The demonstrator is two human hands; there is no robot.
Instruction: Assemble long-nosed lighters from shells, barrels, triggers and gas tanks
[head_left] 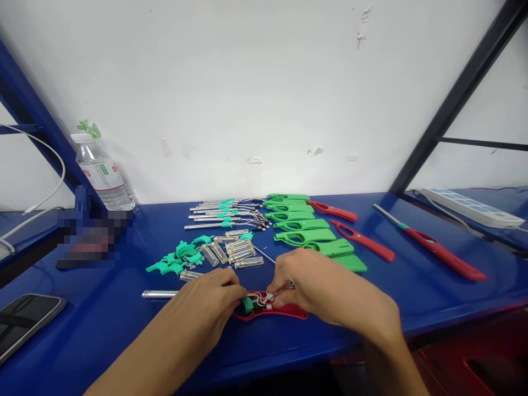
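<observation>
Both hands work over a red lighter shell (284, 312) lying on the blue table (124, 324) near its front edge. My left hand (210, 300) is closed, pressing a green part (246, 305) and a silver metal tube (159, 295) into the shell's left end. My right hand (313, 286) pinches thin white wires and a small fitting (270, 296) above the shell.
Behind lie green triggers (177, 257), several clear tanks (239, 252), silver tubes (223, 215), a row of green shells (303, 228), two red shells (363, 242) and an assembled red lighter (437, 250). A water bottle (101, 173) stands left, a phone (25, 319) lower left, a power strip (470, 208) right.
</observation>
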